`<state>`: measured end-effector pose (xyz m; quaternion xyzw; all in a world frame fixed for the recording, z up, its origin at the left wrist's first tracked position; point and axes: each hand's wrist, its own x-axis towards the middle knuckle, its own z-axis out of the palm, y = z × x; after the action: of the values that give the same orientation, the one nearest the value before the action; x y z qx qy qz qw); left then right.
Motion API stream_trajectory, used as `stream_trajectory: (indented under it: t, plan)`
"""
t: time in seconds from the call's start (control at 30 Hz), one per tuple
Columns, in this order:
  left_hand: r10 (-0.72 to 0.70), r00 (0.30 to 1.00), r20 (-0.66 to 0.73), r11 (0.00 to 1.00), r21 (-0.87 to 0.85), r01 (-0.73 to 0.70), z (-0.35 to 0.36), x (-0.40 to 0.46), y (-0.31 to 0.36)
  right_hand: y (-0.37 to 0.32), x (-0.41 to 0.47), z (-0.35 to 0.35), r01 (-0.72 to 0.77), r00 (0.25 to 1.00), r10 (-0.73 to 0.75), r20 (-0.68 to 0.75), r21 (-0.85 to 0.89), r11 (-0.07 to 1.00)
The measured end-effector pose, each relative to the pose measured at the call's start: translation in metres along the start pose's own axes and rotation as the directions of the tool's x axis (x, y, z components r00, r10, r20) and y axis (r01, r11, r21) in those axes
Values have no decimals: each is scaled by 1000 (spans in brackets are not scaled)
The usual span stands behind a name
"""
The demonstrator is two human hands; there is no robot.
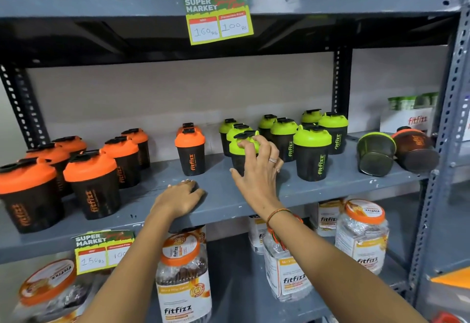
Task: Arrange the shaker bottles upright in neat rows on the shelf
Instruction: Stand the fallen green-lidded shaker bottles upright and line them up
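On the left of the grey shelf [223, 195] stand the orange-lidded bottles [91, 183], upright in rough rows, with two more orange-lidded ones [190, 152] standing one behind the other near the middle. The left hand [181, 199] lies flat on the shelf's front edge just in front of that pair, fingers relaxed and holding nothing. Just to its right, the right hand [256, 170] reaches forward and is wrapped over a green-lidded bottle [243, 144], fingertips on the lid and thumb low against the dark body; the bottle stands upright at the front of its group. Behind and to the right stand the other green-lidded bottles [312, 149], upright but unevenly spaced. Further right, well apart from both hands, two bottles lie on their sides with their bases toward the camera: a green-rimmed one [376, 152] and an orange one [414, 148], touching each other. The right hand is the nearer to these, so they probably fall to it. Whether any bottle holds anything cannot be told. On the shelf below stand clear jars [183, 279] with orange lids.
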<state>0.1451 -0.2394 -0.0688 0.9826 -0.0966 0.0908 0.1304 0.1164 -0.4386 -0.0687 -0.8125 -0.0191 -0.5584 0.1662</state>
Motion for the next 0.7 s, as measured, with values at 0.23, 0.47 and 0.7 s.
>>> stream_trajectory:
  t: [0.23,0.47,0.7]
  plan:
    - [33,999,-13,999,0,-33,4,7,-4,28,27,-61,110,891,4,-453,224,968]
    - [45,998,-39,999,7,-45,7,8,-4,141,96,-126,-334,813,421,-401,270,903]
    - [52,998,-34,998,27,-51,6,9,-4,251,108,-126,-576,693,669,269,-350,738]
